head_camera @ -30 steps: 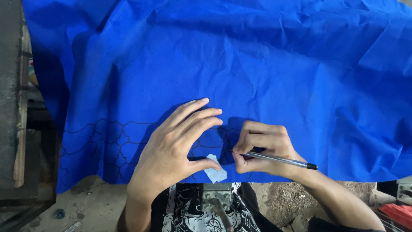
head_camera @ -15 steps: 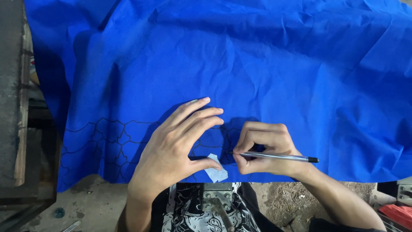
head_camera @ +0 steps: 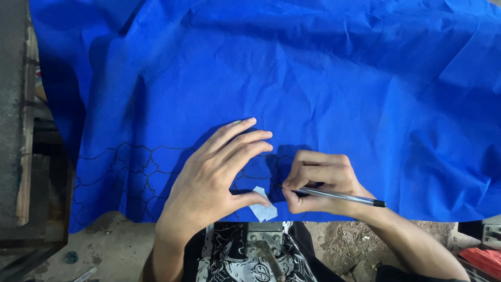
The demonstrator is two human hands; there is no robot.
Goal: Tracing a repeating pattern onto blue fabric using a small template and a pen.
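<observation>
the pale blue template piece (head_camera: pixel 263 209) is lying on the blue cloth (head_camera: pixel 323 83), right at the cloth's near edge, just above the person's patterned shirt (head_camera: pixel 245 258). the left hand (head_camera: pixel 216 180) is pressing down on the cloth just left of the template, its thumb tip touching the piece's upper left corner and its fingers spreading apart, flat on the fabric above it; this hand's grip is standing wide, clamped on nothing. just right of the template, the right hand (head_camera: pixel 318 180) is curling tightly around a slim pen (head_camera: pixel 339 196), its grip closed on the barrel, the pen's tip sitting against the cloth beside the template's right edge and its dark cap end pointing away to the right.

left of the template, thin dark drawn outlines (head_camera: pixel 130 167) are running along the cloth's lower border toward its left edge. above the template the cloth is lying wrinkled and wide, with plenty of free fabric in every direction away from the hands. beyond the cloth's left edge, a dark wooden frame (head_camera: pixel 21 130) is standing, and below the near edge, bare gritty floor (head_camera: pixel 112 240) is showing.
</observation>
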